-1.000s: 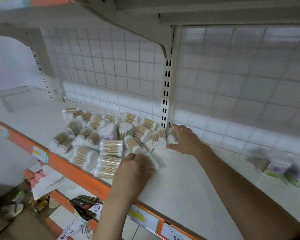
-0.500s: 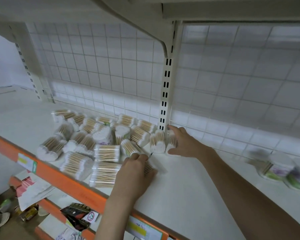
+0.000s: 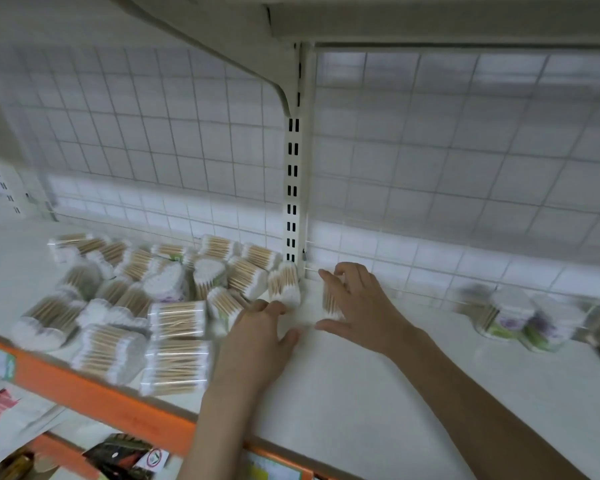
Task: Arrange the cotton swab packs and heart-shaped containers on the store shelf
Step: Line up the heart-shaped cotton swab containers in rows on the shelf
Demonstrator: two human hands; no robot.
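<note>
Broadly, the white store shelf (image 3: 378, 393) carries everything, with an orange front rail (image 3: 125, 407) along its near edge and a wire grid back (image 3: 174, 133) behind it, split by a slotted upright (image 3: 292, 202). Left of that upright lies the jumbled heap of cotton swab packs (image 3: 146, 306), some flat, some tipped, with heart-shaped containers (image 3: 168, 282) mixed in near the middle. Well apart, at the far right of the shelf, stands a smaller group of containers (image 3: 520, 317), blurred, so their shape cannot be told surely.

Both hands work just right of the heap. The right hand (image 3: 357, 303) curls fingers and thumb round one upright swab pack (image 3: 330, 301), close to the foot of the upright. The left hand (image 3: 257, 344) lies palm down with fingers spread and fairly straight, its fingertips touching the pack (image 3: 286, 289) at the heap's right edge; whether it covers another pack I cannot tell.

To do this step well, I judge the held pack should be set squarely on its end against the grid back, so a straight row can start on the bare shelf. The left hand should brace the heap so neighbours do not topple. Packs and hearts are best separated, one at a time, since the slick wrapping probably slides easily.
</note>
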